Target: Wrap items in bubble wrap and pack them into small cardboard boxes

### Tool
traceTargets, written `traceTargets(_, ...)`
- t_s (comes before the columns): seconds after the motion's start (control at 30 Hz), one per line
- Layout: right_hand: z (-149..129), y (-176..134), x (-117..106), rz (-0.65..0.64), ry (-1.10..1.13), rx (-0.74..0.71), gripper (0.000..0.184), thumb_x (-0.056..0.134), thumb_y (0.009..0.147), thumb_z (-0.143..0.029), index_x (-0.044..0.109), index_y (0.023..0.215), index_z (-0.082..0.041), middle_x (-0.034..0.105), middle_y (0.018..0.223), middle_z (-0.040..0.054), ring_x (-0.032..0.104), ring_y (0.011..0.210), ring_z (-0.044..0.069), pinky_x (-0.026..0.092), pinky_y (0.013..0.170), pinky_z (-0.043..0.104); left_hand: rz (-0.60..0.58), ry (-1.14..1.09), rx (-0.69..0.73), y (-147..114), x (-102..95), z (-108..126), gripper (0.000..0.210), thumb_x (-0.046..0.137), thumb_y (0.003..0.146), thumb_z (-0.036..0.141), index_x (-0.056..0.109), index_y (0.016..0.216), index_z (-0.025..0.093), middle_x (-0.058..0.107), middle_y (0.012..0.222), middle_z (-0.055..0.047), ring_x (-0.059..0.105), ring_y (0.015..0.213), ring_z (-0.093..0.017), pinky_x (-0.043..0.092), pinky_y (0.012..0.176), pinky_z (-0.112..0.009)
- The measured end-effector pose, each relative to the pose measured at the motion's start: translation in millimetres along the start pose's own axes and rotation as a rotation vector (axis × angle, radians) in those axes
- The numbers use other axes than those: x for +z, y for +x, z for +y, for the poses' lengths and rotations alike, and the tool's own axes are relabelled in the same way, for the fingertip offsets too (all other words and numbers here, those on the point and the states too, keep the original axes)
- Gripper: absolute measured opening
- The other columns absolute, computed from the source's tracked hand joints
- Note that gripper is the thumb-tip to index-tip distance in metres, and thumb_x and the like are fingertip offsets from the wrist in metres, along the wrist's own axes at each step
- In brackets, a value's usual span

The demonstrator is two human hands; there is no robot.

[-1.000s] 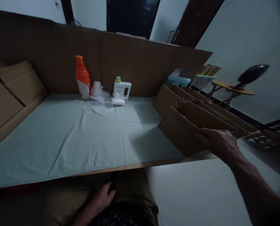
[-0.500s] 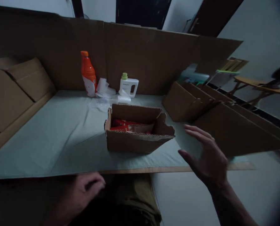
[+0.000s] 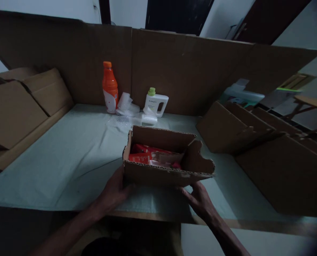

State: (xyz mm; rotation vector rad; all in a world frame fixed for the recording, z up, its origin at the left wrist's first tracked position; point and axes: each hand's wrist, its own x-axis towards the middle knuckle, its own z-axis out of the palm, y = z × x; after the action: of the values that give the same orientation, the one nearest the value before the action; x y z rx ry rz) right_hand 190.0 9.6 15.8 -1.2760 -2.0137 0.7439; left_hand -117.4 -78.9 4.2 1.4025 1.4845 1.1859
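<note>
An open-topped cardboard box with ragged cut edges sits in front of me. Inside it lie red packets and a pinkish-brown one. My left hand is at the box's lower left corner, thumb along the front and the other fingers hidden behind its side. Low on the right, my right hand holds the box with its thumb on the front, its fingers partly hidden beneath or behind the box. I cannot tell whether the base touches the cloth.
Along the back cardboard wall stand an orange bottle, crumpled bubble wrap and a white jug with a green cap. Cardboard boxes flank the pale green cloth, left and right. A teal container rises at the right.
Both hands have come to the box from apart, the left from below the table edge and the right from the right side. The view has shifted leftward.
</note>
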Motion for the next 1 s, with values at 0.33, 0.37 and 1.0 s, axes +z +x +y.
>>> traceTargets(0.33, -14.6, 116.1, 33.5, -0.142, 0.221, -0.159, 0.042, 0.066, 0.079, -0.041, 0.065, 0.117, -0.02, 0.07, 0.113, 0.0113, 0.067, 0.094, 0.024, 0.058, 0.077, 0.037, 0.206, 0.072, -0.006, 86.1, -50.7, -16.7, 0.062, 0.062, 0.078, 0.036, 0.048, 0.134, 0.014, 0.063, 0.134, -0.014, 0.059, 0.125, -0.03, 0.046, 0.107, -0.045)
traceTargets(0.37, -12.1, 120.8, 27.5, -0.213, 0.224, -0.158, 0.04, 0.065, 0.08, -0.039, 0.066, 0.115, -0.02, 0.071, 0.11, 0.0108, 0.067, 0.093, 0.024, 0.057, 0.077, 0.036, 0.22, 0.07, -0.002, 87.5, -50.4, -19.9, 0.062, 0.062, 0.078, 0.035, 0.049, 0.134, 0.014, 0.063, 0.134, -0.014, 0.058, 0.126, -0.03, 0.046, 0.108, -0.045)
traceTargets(1.0, -54.4, 404.1, 65.1, -0.063, -0.254, -0.289, 0.016, 0.074, 0.073, -0.011, 0.063, 0.063, -0.017, 0.055, 0.051, -0.0041, 0.068, 0.074, 0.014, 0.046, 0.095, 0.034, 0.435, 0.089, -0.116, 80.3, -20.6, -33.1, 0.043, 0.058, 0.076, 0.035, 0.057, 0.115, 0.017, 0.068, 0.113, -0.01, 0.065, 0.109, -0.03, 0.054, 0.089, -0.039)
